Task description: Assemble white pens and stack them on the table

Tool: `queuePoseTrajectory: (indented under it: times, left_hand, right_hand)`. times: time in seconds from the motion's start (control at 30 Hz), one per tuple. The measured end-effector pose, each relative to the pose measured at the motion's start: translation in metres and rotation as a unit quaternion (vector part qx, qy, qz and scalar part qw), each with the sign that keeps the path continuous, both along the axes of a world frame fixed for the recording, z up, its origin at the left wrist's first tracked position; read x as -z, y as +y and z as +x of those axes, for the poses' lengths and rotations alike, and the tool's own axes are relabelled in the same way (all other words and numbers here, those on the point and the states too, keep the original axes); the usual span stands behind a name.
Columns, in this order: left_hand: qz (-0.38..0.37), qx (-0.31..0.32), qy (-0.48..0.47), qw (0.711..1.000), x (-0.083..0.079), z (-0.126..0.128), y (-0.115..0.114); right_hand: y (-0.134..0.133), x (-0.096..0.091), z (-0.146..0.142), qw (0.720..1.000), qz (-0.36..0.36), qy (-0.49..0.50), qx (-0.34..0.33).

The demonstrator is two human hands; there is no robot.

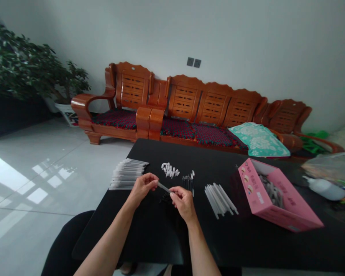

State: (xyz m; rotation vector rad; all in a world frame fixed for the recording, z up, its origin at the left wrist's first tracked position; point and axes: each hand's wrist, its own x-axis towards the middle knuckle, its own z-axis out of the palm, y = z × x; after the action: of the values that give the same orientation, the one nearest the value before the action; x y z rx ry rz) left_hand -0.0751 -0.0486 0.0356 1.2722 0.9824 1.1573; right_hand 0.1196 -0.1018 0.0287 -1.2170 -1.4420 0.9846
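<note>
Between my two hands is a slim, translucent pen barrel [163,187], held slanting above the black table. My left hand [145,187] pinches its left end, and my right hand [184,201] grips the other end with thumb and fingers. Small black parts [164,197] lie beneath it, partly hidden by my right hand. To the left, a row of pale barrels with dark ends [126,174] is laid out side by side. Beyond my hands is a heap of short white pieces [170,170]. Thin dark refill-like sticks [189,182] lie just past my right hand.
Loose pale tubes [220,200] lie right of my right hand. A pink open box [258,191] holding more greyish pieces stands farther right, near a white bottle [326,188] and plastic bags. A wooden sofa [152,124] runs behind the black table [149,237].
</note>
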Motion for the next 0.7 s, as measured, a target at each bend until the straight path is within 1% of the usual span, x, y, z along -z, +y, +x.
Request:
queuePoseTrajectory:
  times: [0.1,0.2,0.27,0.33,0.4,0.43,0.47,0.57,0.63,0.7]
  left_hand:
    - [0.015,0.018,0.020,1.000,-0.004,-0.007,-0.005]
    - [0.019,0.002,0.020,1.000,-0.004,-0.012,-0.009]
    - [0.022,-0.045,0.009,0.999,-0.004,-0.024,-0.009]
    - [0.028,-0.129,-0.009,0.991,-0.005,-0.045,-0.008]
    - [0.035,-0.235,-0.013,0.971,-0.006,-0.073,-0.005]
    - [0.040,-0.276,-0.002,0.960,-0.005,-0.087,-0.004]
    - [0.039,-0.298,0.016,0.954,-0.004,-0.101,-0.002]
    - [0.013,-0.330,0.044,0.943,0.003,-0.129,0.002]
    - [-0.001,-0.331,0.062,0.942,0.010,-0.137,0.004]
    - [-0.009,-0.326,0.094,0.941,0.016,-0.140,0.004]
  right_hand:
    - [0.000,0.000,-0.002,1.000,-0.007,0.004,-0.007]
    - [-0.002,0.000,-0.003,1.000,0.007,-0.004,-0.002]
    - [-0.004,0.001,0.001,0.999,0.038,-0.010,0.027]
    - [-0.008,0.004,0.010,0.996,0.060,-0.002,0.069]
    - [-0.013,0.009,0.021,0.993,0.046,0.025,0.101]
    - [-0.015,0.012,0.027,0.992,0.035,0.038,0.112]
    - [-0.018,0.015,0.031,0.991,0.025,0.048,0.123]
    - [-0.026,0.021,0.038,0.988,0.013,0.063,0.138]
    - [-0.028,0.023,0.037,0.988,0.010,0.065,0.140]
    - [-0.030,0.022,0.034,0.988,0.006,0.062,0.141]
